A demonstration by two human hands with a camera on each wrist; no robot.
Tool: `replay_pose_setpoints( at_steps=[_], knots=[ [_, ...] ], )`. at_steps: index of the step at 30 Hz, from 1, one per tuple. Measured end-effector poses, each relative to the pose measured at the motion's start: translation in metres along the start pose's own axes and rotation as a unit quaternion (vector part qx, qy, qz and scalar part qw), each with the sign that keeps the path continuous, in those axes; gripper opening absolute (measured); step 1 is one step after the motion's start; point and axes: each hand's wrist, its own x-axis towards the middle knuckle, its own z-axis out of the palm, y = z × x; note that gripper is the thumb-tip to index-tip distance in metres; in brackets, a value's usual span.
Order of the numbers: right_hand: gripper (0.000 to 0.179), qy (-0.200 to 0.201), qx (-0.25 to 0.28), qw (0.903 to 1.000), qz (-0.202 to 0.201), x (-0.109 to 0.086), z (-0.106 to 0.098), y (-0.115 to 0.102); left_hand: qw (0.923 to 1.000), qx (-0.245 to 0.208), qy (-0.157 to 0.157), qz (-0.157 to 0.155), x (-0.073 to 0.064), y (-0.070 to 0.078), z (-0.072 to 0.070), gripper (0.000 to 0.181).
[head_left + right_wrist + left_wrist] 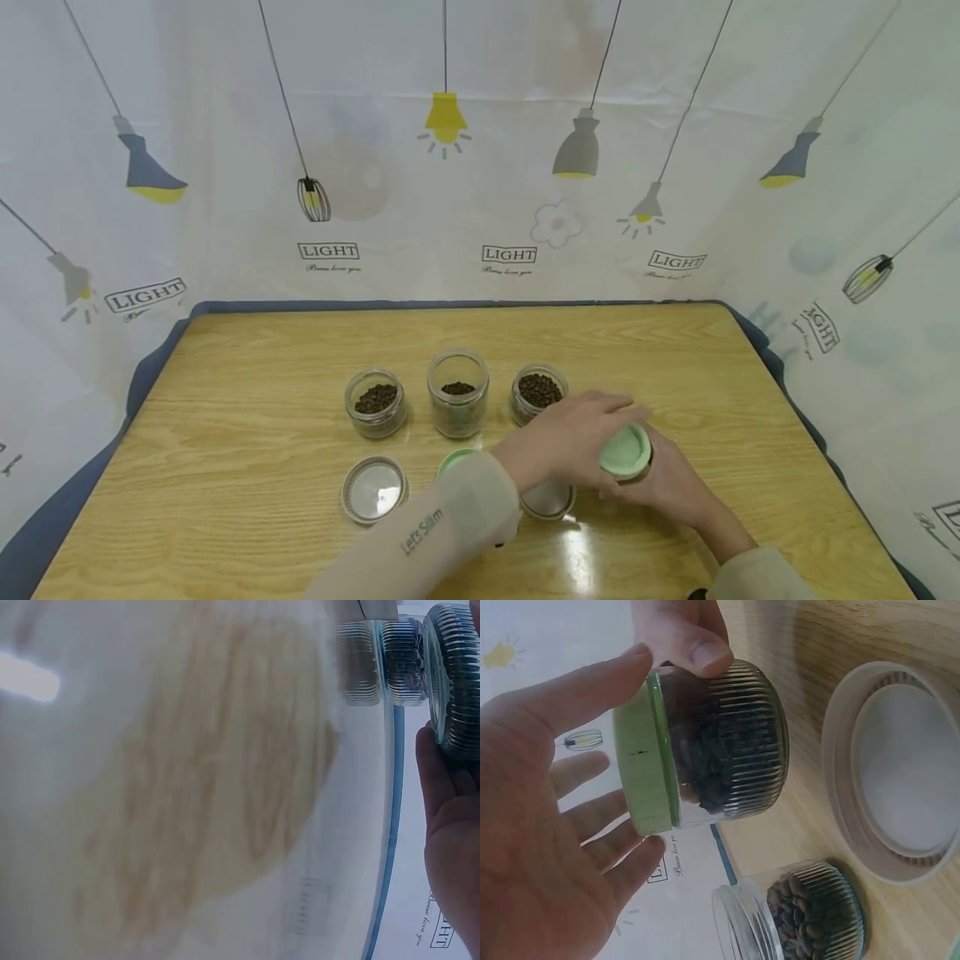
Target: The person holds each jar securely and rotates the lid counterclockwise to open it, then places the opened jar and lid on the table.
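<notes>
In the head view, a glass jar with a green lid (626,451) is held between both hands, at the right of the table. The left hand (573,437) has its thumb and fingers spread about the lid's rim. From the other side the right hand (675,487) grips the jar's glass body. Dark coffee beans fill part of this ribbed jar (731,742) in the left wrist view, where the right thumb presses on the glass. The right wrist view shows the jar's ribbed base (456,682) with right-hand fingers beneath it.
Three open jars with coffee beans stand in a row: a left jar (377,423), a taller middle jar (458,417) and a right jar (521,410). Before them lie a grey lid (373,490), a partly hidden green lid (452,457) and another grey lid (550,502).
</notes>
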Motion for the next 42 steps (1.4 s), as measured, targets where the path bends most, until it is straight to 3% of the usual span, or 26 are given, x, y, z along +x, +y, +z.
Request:
replay_pose_setpoints(
  at_steps=[4, 8, 15, 31, 42],
  knots=[
    [0.094, -0.010, 0.011, 0.9998, 0.010, -0.001, 0.000, 0.000, 0.9998, -0.006, -0.017, 0.004, 0.002, 0.000, -0.001, 0.089],
    [0.098, -0.010, 0.014, 0.9998, 0.010, -0.001, 0.000, 0.000, 0.9999, -0.011, -0.011, 0.006, 0.003, -0.001, 0.000, 0.078],
    [0.101, -0.013, 0.022, 0.9997, 0.005, 0.000, 0.003, -0.001, 0.9999, -0.009, 0.002, 0.005, 0.005, -0.004, 0.003, 0.081],
    [0.095, 0.004, 0.014, 0.9999, -0.005, 0.001, 0.005, 0.001, 0.9981, 0.010, 0.051, -0.033, 0.005, -0.001, 0.010, 0.081],
    [0.097, 0.008, 0.022, 0.9997, -0.003, 0.001, 0.006, 0.001, 0.9932, 0.066, 0.078, -0.056, 0.006, 0.002, 0.018, 0.085]
  ],
)
